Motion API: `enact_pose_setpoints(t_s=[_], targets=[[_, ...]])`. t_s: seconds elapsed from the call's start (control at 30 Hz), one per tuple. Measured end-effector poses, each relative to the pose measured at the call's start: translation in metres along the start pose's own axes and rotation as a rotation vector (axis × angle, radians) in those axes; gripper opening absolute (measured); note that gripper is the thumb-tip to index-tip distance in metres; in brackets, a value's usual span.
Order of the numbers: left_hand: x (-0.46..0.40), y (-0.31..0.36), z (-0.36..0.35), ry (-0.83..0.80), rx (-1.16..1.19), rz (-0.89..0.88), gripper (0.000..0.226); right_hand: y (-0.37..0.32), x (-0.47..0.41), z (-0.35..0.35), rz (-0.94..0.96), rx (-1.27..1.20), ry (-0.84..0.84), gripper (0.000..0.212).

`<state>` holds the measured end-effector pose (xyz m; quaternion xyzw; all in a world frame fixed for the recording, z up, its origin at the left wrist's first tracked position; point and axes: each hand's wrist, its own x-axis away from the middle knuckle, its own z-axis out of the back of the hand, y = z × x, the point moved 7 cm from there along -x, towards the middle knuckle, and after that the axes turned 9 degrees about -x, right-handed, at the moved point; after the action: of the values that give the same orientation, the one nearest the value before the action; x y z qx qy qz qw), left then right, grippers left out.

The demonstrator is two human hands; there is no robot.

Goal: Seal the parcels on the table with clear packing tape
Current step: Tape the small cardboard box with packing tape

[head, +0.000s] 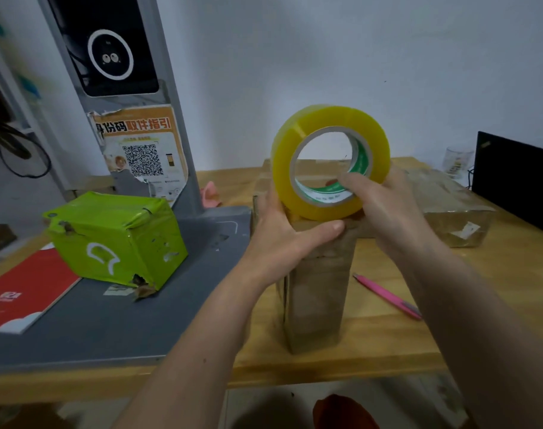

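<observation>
Tape roll (330,161) stands on edge atop the tall brown box (318,283), mid-table, yellowish w/ a green-printed core. Right hand (384,209) grips the roll, fingers hooked thru the core. Left hand (290,233) lies flat against the box top edge, fingers straight, thumb running along the front lip just under the roll, holding nothing. Behind the box, touching it, sits a flatter cardboard parcel (323,171). Right of the box & further back, another parcel wrapped in clear tape (450,212). Pink pen (388,295) lies on the wooden table (388,351) just right of the box base. Left of the box: green wrapped parcel (115,236) on a grey platform (115,329), red booklet (25,292) beyond it.
</observation>
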<state>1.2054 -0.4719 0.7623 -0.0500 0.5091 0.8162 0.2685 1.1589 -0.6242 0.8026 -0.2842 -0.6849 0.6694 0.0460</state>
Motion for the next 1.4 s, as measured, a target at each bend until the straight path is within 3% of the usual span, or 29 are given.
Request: enact_pose_setpoints(t_s=[0.07,0.23,0.57,0.67,0.73,0.8,0.87,1.03,1.13,1.2,1.33,1.4], targets=[[0.001,0.0,0.002,-0.003,-0.043,0.014,0.118,0.01,-0.006,0.011,-0.09,-0.141,0.031,0.047],[0.006,0.007,0.002,-0.045,-0.115,0.053,0.133,0.021,-0.013,0.036,-0.21,-0.378,0.041,0.029],[0.013,0.0,0.017,-0.078,-0.097,0.089,0.121,0.075,0.007,0.041,-0.361,-0.542,0.074,0.029],[0.01,0.01,0.029,-0.246,-0.25,0.075,0.12,0.077,0.01,0.035,-0.352,-0.537,0.037,0.029],[0.003,0.014,0.037,-0.373,-0.479,0.085,0.129,0.073,0.011,0.028,-0.334,-0.502,0.01,0.03],[-0.005,0.016,0.038,-0.433,-0.723,0.076,0.138,0.064,0.01,0.022,-0.293,-0.438,-0.035,0.033],[-0.01,0.017,0.035,-0.419,-0.787,0.028,0.138,0.05,0.009,0.018,-0.242,-0.361,-0.057,0.034],[0.003,0.015,0.034,-0.166,-0.291,-0.139,0.128,0.022,0.004,0.016,-0.13,-0.234,-0.063,0.031],[0.02,-0.007,0.023,-0.05,-0.015,-0.102,0.12,0.032,0.008,0.003,-0.156,-0.356,-0.037,0.044],[0.032,-0.029,0.013,-0.016,0.062,-0.03,0.123,0.053,0.016,-0.011,-0.216,-0.393,-0.028,0.048],[0.054,-0.067,0.01,-0.015,0.079,0.041,0.124,0.088,0.032,-0.03,-0.247,-0.245,-0.048,0.031],[0.061,-0.087,0.011,-0.067,0.063,0.091,0.126,0.095,0.033,-0.042,-0.235,-0.146,-0.095,0.032]])
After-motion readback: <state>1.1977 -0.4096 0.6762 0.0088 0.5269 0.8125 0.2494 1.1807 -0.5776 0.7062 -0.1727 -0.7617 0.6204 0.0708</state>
